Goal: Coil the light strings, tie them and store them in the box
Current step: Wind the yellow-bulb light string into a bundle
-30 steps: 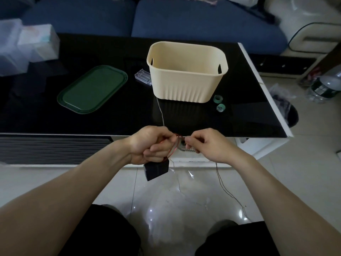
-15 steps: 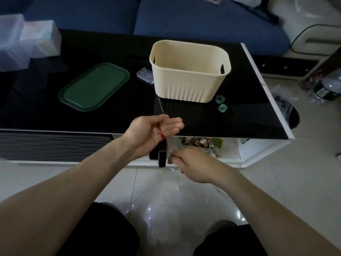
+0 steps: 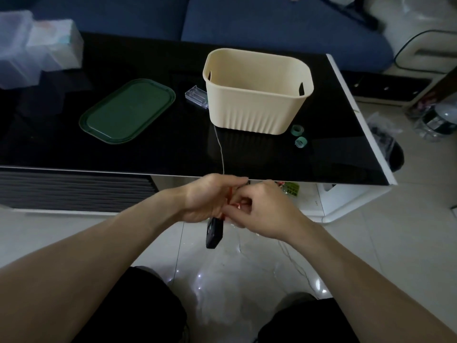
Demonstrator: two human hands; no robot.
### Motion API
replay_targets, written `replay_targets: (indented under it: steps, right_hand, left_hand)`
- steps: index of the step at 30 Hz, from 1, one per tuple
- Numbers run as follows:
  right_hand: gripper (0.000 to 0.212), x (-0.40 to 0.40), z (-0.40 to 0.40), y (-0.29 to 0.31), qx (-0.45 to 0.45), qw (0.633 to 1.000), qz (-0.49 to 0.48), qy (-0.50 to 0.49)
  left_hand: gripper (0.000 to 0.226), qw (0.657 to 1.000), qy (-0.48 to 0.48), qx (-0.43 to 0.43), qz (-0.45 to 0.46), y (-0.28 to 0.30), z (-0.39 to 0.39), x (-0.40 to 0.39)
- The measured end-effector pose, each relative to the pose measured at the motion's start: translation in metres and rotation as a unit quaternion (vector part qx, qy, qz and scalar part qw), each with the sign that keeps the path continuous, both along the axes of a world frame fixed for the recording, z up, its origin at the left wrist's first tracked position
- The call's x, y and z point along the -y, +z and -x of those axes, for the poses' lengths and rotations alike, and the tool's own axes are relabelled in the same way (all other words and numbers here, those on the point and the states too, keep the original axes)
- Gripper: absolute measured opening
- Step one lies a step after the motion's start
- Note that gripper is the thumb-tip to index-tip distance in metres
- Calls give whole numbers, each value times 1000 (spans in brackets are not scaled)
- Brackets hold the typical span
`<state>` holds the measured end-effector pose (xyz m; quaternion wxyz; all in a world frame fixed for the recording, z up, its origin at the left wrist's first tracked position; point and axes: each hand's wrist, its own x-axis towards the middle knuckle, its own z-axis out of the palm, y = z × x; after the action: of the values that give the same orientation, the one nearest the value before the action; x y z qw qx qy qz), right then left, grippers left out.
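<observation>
Fingers (image 3: 243,203) of both hands curl together at frame centre, pinching thin light string (image 3: 220,151) wire. Left hand (image 3: 210,198) grips the black battery pack (image 3: 214,232), which hangs below. Right hand (image 3: 265,211) touches it. Wire runs up over desk (image 3: 74,149) edge toward cream box (image 3: 257,102); open floor (image 3: 371,243) below.

Black glass table (image 3: 329,154) with white edge. Cream ribbed box (image 3: 257,105) stands near centre. At its 9 o'clock, a clear plastic case (image 3: 196,97) touches or nearly touches the wall; farther that way lies a green lid (image 3: 127,111). At its 4 o'clock, two green tape rolls (image 3: 299,135). From 7 o'clock, a thin wire (image 3: 220,149) runs to the table's near edge. Translucent containers (image 3: 37,49) at the far left corner.
</observation>
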<state>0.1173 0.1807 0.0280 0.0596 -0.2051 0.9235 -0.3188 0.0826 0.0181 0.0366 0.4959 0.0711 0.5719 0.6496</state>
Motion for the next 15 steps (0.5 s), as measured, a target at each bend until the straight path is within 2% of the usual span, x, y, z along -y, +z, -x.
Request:
replay_targets:
  steps: [2,4,9,15]
  right_hand:
    - [29,-4,3,3,3,999,13,-29]
    - [34,-9,6,6,47,997,30,-54]
    - [28,-26,18,2,108,992,36,-55]
    - [25,-39,22,4,127,990,23,-49]
  left_hand:
    - [65,999,-35,4,15,-2,-2,-1]
    - [71,998,-48,-18,26,-5,-2,-1]
    - [51,994,-64,-60,64,-5,1,0]
    - [42,989,-91,-71,89,-9,0,4]
